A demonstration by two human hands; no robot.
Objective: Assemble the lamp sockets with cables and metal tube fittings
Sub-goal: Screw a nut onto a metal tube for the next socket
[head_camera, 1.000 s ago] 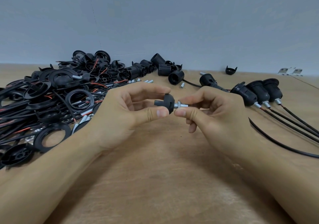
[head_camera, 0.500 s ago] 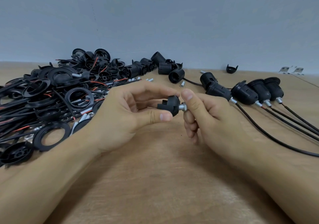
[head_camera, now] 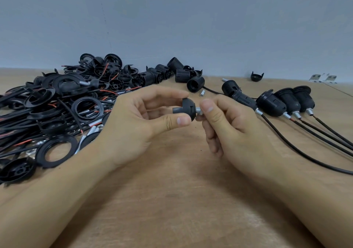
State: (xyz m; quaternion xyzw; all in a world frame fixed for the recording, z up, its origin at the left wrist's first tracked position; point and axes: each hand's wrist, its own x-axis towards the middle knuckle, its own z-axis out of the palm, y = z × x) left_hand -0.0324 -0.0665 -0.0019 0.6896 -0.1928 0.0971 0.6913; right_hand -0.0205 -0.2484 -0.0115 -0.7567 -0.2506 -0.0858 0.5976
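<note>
My left hand [head_camera: 137, 125] pinches a black socket cap [head_camera: 188, 110] between thumb and fingers, above the middle of the wooden table [head_camera: 172, 200]. A short metal tube fitting [head_camera: 199, 111] sticks out of the cap's right side. My right hand [head_camera: 229, 127] pinches that tube with thumb and forefinger; most of the tube is hidden by the fingers. Several assembled sockets with cables [head_camera: 275, 104] lie in a row at the right.
A big pile of black rings, caps and red-and-black wires [head_camera: 57, 106] covers the left of the table. Loose threaded socket bodies [head_camera: 194, 83] lie behind the hands, with a loose metal tube [head_camera: 202, 93] and a lone cap [head_camera: 257, 76]. A grey wall stands behind.
The cap has been turned in my left hand, its dome now facing up and right. My right fingers have closed over the tube, so less metal shows than a second ago.
</note>
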